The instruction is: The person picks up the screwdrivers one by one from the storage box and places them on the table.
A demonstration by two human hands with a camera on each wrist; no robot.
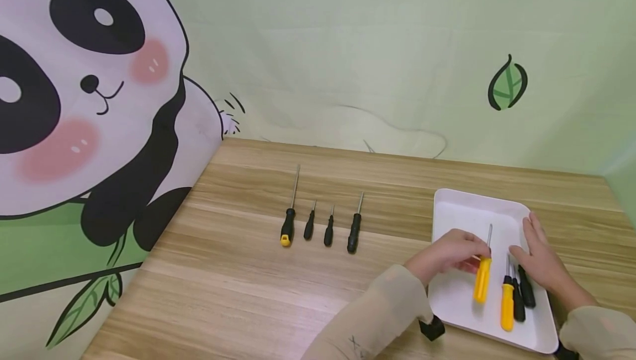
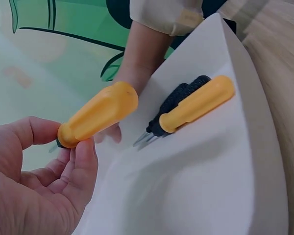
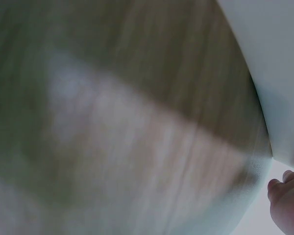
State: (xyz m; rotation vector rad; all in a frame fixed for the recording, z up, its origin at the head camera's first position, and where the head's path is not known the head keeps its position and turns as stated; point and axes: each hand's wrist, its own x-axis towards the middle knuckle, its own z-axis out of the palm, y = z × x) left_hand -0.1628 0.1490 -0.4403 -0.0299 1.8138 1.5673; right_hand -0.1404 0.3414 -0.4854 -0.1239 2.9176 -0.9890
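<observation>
My left hand pinches a screwdriver with a yellow handle near the top of that handle, over the white tray. The shaft points away from me. In the left wrist view the thumb and fingers hold the handle's narrow end, next to the shaft. My right hand rests at the tray's right rim, fingers extended and thumb over the inside. Below it in the tray lie another yellow-handled screwdriver and two black-handled screwdrivers, one beside the other.
Left of the tray, a row stands apart on the wooden table: a black-and-yellow screwdriver, two small black screwdrivers and a larger black one. A panda-printed backdrop borders the table behind and at left.
</observation>
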